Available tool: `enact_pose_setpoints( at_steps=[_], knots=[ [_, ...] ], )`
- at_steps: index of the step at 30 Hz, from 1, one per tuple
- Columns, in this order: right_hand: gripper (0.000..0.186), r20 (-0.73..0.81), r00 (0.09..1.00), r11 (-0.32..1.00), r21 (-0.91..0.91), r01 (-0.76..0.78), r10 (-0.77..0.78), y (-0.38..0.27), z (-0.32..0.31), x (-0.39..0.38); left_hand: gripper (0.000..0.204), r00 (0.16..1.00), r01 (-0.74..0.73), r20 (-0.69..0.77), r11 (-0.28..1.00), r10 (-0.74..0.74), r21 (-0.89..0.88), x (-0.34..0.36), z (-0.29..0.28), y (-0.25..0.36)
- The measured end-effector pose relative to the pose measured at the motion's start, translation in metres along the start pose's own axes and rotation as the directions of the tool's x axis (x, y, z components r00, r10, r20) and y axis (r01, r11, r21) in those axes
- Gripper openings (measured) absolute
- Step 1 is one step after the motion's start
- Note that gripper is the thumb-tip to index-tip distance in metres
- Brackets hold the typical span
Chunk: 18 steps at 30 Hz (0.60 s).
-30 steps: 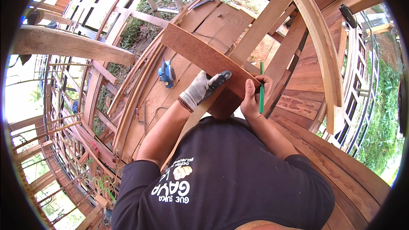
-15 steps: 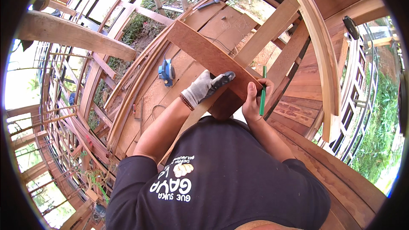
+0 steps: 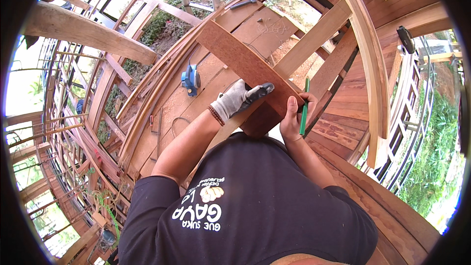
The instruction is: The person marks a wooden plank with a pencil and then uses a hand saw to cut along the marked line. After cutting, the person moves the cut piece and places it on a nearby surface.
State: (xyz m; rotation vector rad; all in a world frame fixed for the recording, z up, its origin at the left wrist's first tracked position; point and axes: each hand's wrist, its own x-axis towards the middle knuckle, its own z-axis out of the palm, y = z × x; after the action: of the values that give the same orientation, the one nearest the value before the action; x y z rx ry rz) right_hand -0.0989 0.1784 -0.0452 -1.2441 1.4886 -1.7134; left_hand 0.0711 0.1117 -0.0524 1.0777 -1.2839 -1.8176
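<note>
A reddish-brown wooden board slants across the space before me, its far end to the upper left. My left hand, in a grey glove with dark fingertips, grips its near edge, thumb lying on the upper face. At the board's right end my bare right hand closes on the corner, thumb on top. Between the fingers of that same hand sits a green pencil, pointing away from me. Beneath the board, close to my body, a darker wooden piece shows; whether the two are joined I cannot tell.
A blue power tool stands on the plank floor to the left. Farther off lies a hammer-like tool. A pale plank runs beyond the board, and a curved wooden beam rises at the right. A thick log juts in from the left.
The view has shifted slightly. Both hands keep the same hold on the board, and the green pencil stays in my right hand.
</note>
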Motion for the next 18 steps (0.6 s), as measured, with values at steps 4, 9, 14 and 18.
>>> enact_pose_setpoints(
  at_steps=[4,9,14,18],
  knots=[
    [0.03,-0.007,1.0,1.0,-0.03,0.002,-0.002,0.002,0.0,0.0,0.047,1.0,0.011,0.009,1.0,-0.011,-0.006,0.001,-0.002,-0.004],
    [0.028,0.048,0.999,1.0,-0.002,0.015,-0.015,0.002,0.001,0.001,0.039,0.999,0.012,0.042,1.0,-0.012,0.012,0.0,-0.004,0.003],
    [0.028,0.071,0.997,1.0,-0.003,0.019,-0.019,-0.003,0.002,0.003,0.04,0.999,0.023,0.028,0.999,-0.022,-0.025,-0.004,0.0,0.017],
    [0.027,0.001,0.995,0.994,-0.038,0.102,-0.102,-0.005,0.007,0.006,0.042,0.999,0.018,0.04,0.999,-0.016,-0.046,-0.003,-0.002,0.011]
  ],
)
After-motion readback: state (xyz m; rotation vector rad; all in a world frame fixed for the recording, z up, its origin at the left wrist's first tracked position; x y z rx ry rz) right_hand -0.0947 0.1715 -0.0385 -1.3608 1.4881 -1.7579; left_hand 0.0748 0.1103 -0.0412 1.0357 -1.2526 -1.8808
